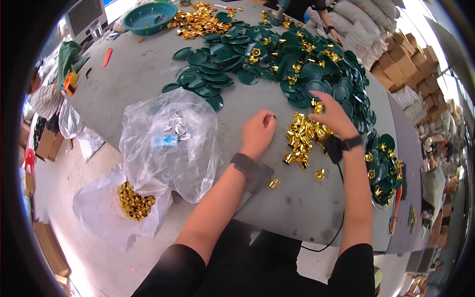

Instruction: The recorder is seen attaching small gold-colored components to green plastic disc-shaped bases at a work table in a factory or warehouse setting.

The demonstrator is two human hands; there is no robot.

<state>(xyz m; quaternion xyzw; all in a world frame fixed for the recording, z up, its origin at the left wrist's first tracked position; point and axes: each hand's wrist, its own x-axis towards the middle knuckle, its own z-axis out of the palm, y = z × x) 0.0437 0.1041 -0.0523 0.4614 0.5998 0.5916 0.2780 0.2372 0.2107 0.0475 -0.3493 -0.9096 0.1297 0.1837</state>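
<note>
My left hand (pixel 258 133) is above the grey table (pixel 269 218) with its fingers curled in. A small dark spot shows at its fingertips, and I cannot make out what it holds, if anything. To its right lies a loose pile of small shiny gold pieces (pixel 299 141). My right hand (pixel 332 116) reaches over the far right edge of this pile, thumb and fingers apart, close to the heap of dark green round plastic discs (pixel 297 59). Nothing shows between its fingers. More gold pieces are scattered among the discs.
A clear plastic bag (pixel 170 141) lies at the left table edge, above a white sack (pixel 101 208) of gold pieces. A green basin (pixel 150 19) and an orange-gold heap (pixel 198 21) stand far back. A filled bag of discs (pixel 383 171) is at right. Another person's hand (pixel 336 37) shows behind.
</note>
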